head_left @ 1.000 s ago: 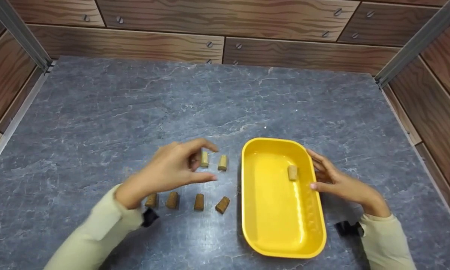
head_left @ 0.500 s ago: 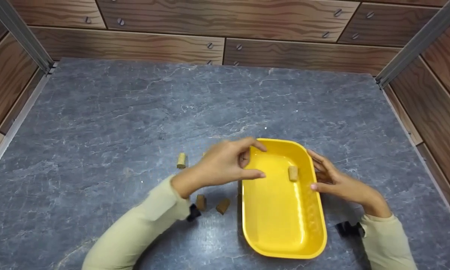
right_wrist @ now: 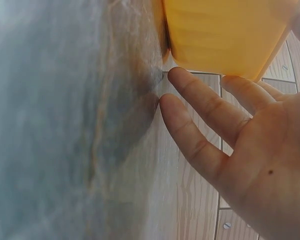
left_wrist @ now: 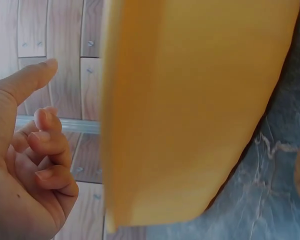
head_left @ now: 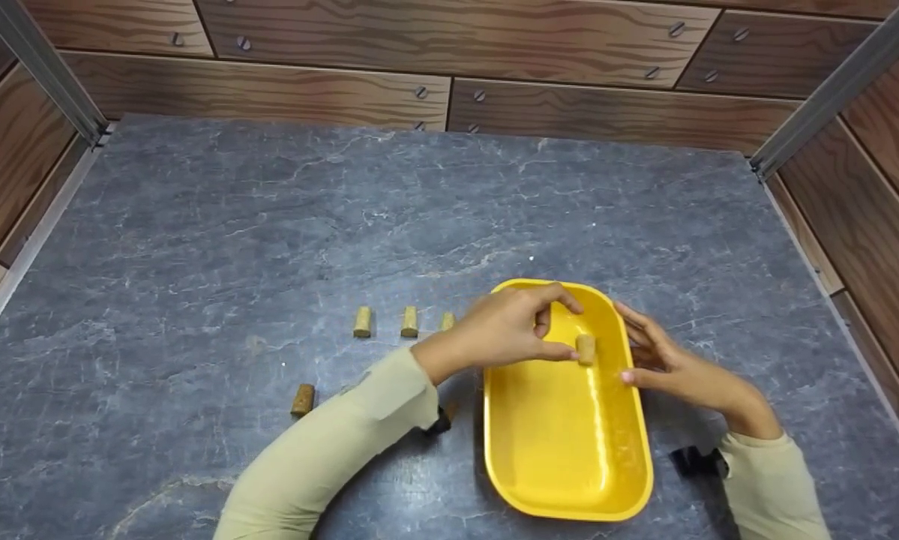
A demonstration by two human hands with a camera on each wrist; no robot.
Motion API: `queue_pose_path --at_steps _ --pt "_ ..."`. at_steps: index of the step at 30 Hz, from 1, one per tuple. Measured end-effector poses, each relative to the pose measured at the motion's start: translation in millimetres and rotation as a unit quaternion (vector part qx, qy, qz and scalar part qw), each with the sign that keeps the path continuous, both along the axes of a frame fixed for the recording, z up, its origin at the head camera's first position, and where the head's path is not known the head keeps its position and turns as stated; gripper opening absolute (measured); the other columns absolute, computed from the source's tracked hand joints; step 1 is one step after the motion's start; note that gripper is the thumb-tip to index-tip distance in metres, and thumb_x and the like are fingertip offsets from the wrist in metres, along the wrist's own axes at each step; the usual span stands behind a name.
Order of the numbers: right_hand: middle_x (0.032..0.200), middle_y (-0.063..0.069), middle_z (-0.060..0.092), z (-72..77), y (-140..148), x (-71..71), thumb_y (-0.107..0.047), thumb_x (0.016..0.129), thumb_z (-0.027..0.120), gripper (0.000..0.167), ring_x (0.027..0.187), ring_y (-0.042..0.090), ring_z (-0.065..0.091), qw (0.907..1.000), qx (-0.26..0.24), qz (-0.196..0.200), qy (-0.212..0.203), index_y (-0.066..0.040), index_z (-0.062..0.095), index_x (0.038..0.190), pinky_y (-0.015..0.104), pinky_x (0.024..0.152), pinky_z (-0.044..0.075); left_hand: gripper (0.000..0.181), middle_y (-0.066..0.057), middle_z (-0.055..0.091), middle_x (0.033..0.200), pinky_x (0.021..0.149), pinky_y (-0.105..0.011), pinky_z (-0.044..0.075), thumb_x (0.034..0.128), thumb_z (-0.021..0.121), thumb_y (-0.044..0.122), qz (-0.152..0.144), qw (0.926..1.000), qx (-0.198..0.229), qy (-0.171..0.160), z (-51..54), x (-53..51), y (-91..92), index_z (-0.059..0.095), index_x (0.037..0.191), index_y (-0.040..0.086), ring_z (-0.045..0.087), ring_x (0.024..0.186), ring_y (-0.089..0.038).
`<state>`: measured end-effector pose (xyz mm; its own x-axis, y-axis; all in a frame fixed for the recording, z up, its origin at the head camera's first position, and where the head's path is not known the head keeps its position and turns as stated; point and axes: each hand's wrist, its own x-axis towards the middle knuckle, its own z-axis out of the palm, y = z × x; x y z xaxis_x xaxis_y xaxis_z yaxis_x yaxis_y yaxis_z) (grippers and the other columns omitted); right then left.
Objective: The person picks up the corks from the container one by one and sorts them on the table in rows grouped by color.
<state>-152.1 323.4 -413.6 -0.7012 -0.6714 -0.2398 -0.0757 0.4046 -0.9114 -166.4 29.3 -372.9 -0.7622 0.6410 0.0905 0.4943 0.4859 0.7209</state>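
A tan cork (head_left: pixel 585 349) lies inside the yellow plastic tub (head_left: pixel 539 450), near its right wall. My left hand (head_left: pixel 505 326) is over the tub, thumb and index finger spread apart with a gap between them; the thumb tip is beside the cork, and whether it touches cannot be told. In the left wrist view, that hand (left_wrist: pixel 30 165) appears past the tub's rim, holding nothing. My right hand (head_left: pixel 670 360) holds the tub's right side, thumb over the rim and fingers along the outer wall. The right wrist view has its fingers (right_wrist: pixel 205 107) under the tub's edge.
Left of the tub, pale corks (head_left: pixel 363 322) stand in a row on the grey marbled tabletop (head_left: pixel 307 202), one partly behind my left wrist. A browner cork (head_left: pixel 303 400) is nearer me. My left sleeve (head_left: pixel 344 442) covers part of this area. Wood-patterned panels (head_left: pixel 269 90) enclose the table.
My left hand has moved right, from above the corks on the table to over the tub beside the cork inside. Its sleeve now hides some nearer corks. The right hand and tub stay put.
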Motion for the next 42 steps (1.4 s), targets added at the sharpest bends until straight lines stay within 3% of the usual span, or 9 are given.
queue_pose_path --at_steps 5,14,20,24,35,42 --pt "0.158 0.027 0.010 -0.6 0 0.9 -0.005 0.099 0.050 0.081 0.125 -0.006 0.048 1.0000 0.000 0.001 -0.006 -0.021 -0.006 0.155 0.022 0.094 0.048 0.046 0.008 0.055 0.070 0.054 -0.015 0.033 0.0811 0.075 0.043 0.002 0.9997 -0.019 0.017 -4.6 -5.6 14.9 0.062 0.119 0.021 0.045 0.058 -0.002" --pt "0.158 0.027 0.009 -1.2 0 1.5 -0.006 0.099 0.050 0.081 0.125 -0.008 0.046 1.0000 0.005 -0.004 -0.006 -0.022 -0.006 0.155 0.021 0.094 0.047 0.049 0.008 0.056 0.071 0.053 -0.019 0.038 0.0785 0.077 0.046 0.025 0.9964 -0.079 -0.015 -20.7 -15.5 36.6 0.061 0.120 0.024 0.048 0.059 -0.005" --pt "0.158 0.027 0.011 -4.3 -3 1.7 -0.006 0.098 0.052 0.082 0.125 -0.007 0.047 1.0000 0.002 -0.001 -0.007 -0.022 -0.005 0.155 0.022 0.094 0.048 0.048 0.008 0.057 0.072 0.064 -0.025 0.043 0.0782 0.076 0.047 0.036 0.9923 -0.115 -0.026 -36.1 -17.1 42.2 0.062 0.119 0.027 0.052 0.068 -0.008" --pt "0.158 0.027 0.012 -6.0 -4 1.9 -0.006 0.098 0.052 0.082 0.125 -0.007 0.047 1.0000 -0.001 0.003 -0.007 -0.022 -0.006 0.155 0.022 0.094 0.048 0.046 0.010 0.063 0.084 0.075 -0.031 0.047 0.0791 0.075 0.049 0.037 0.9893 -0.140 -0.019 -42.5 -15.7 44.2 0.063 0.119 0.030 0.056 0.082 -0.008" --pt "0.158 0.027 0.012 -2.6 -1 1.7 -0.005 0.098 0.052 0.082 0.126 -0.005 0.047 0.9999 -0.001 0.005 0.009 -0.021 -0.005 0.155 0.021 0.094 0.048 0.054 0.010 0.067 0.116 0.084 -0.036 0.049 0.0808 0.073 0.050 0.012 0.9801 -0.198 0.001 -46.6 -18.7 50.0 0.056 0.131 0.037 0.062 0.104 -0.014" --pt "0.157 0.028 0.014 -0.6 1 1.1 -0.005 0.097 0.052 0.082 0.125 -0.005 0.048 0.9998 0.001 0.002 0.018 -0.020 -0.004 0.155 0.021 0.095 0.047 0.051 0.010 0.067 0.114 0.084 -0.036 0.047 0.0819 0.072 0.049 -0.012 0.9773 -0.211 0.010 -46.6 -20.1 51.6 0.056 0.129 0.040 0.061 0.100 -0.014"
